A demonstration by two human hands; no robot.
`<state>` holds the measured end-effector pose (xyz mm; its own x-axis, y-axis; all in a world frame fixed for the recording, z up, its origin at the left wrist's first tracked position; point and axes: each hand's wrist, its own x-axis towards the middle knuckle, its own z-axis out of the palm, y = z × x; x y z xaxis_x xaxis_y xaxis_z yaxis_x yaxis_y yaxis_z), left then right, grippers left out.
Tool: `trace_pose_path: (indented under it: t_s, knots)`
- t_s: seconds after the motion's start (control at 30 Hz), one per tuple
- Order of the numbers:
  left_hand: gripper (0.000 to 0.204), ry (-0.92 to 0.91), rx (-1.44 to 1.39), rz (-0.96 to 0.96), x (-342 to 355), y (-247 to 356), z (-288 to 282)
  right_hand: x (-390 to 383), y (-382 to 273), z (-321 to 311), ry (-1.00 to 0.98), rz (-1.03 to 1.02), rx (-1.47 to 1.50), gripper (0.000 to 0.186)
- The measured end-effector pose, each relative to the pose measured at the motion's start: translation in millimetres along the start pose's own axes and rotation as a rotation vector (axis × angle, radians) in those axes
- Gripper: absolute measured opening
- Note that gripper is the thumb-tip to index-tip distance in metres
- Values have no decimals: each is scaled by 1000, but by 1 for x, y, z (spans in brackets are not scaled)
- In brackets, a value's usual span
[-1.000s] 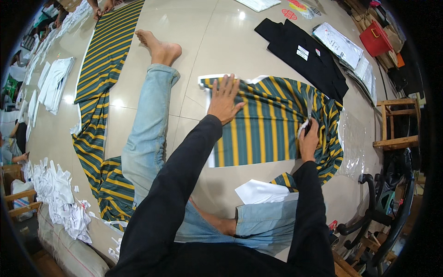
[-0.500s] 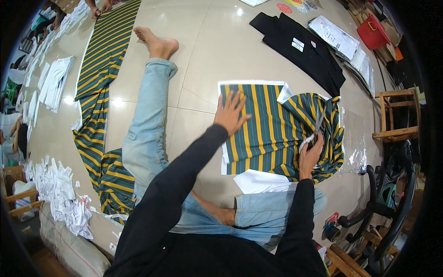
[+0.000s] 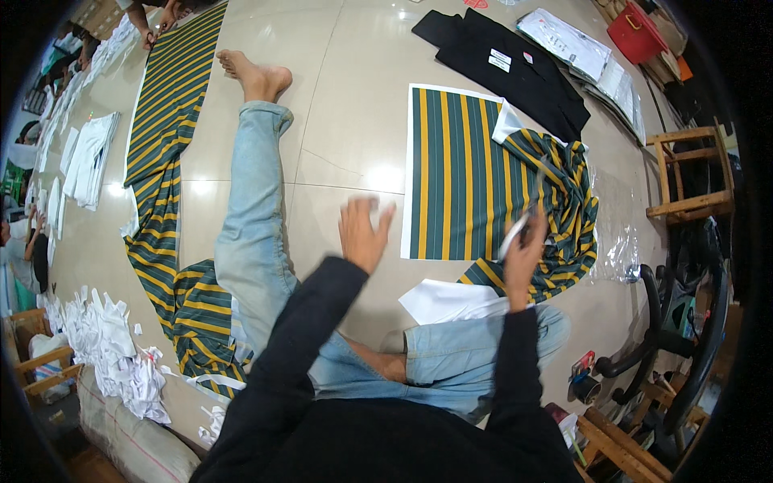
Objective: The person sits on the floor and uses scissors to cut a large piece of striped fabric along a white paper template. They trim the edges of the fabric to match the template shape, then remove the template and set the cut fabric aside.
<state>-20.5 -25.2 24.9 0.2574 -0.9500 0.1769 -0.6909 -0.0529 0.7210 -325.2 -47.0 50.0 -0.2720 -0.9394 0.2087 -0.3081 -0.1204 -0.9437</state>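
Observation:
A green-and-yellow striped fabric piece (image 3: pixel 459 177) lies flat on the tiled floor, a white edge showing along its left and top sides. Its right end is bunched into folds (image 3: pixel 568 201). My left hand (image 3: pixel 364 233) hovers blurred just left of the fabric, fingers spread and holding nothing. My right hand (image 3: pixel 525 258) is over the fabric's lower right part, closed around a slim white tool (image 3: pixel 514 235); what kind of tool it is I cannot tell. A white paper sheet (image 3: pixel 447 302) rests on my bent right knee. My left leg stretches out across the floor.
A long striped cloth (image 3: pixel 165 121) runs down the left, with another person's hands (image 3: pixel 157 16) at its far end. A black garment (image 3: pixel 515 68) lies beyond the fabric. A wooden stool (image 3: pixel 684 173), an office chair (image 3: pixel 684 322), clear plastic (image 3: pixel 620 241) and white scraps (image 3: pixel 105 346) surround me.
My left hand, earlier pressed flat on the striped fabric, has lifted and drawn back left off it. My right hand stays by the bunched end with the white tool.

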Motion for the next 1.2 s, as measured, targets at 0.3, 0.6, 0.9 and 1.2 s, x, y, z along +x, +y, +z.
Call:
trace_pose_path:
  t_s: [0.3, 0.6, 0.9, 1.2]
  knots:
    - [28, -105, 146, -43, -71, 22, 26, -218, -113, 18, -241, 1020, 899, 58]
    - [23, -225, -574, -387, -53, -9, 32, -215, -82, 36, -298, 1011, 879, 53]
    - [20, -379, -755, -582, -43, -8, 15, -196, -71, 69, -287, 961, 780, 56]
    - [19, -430, -861, -645, -38, 3, 3, -200, -68, 88, -216, 863, 728, 56]
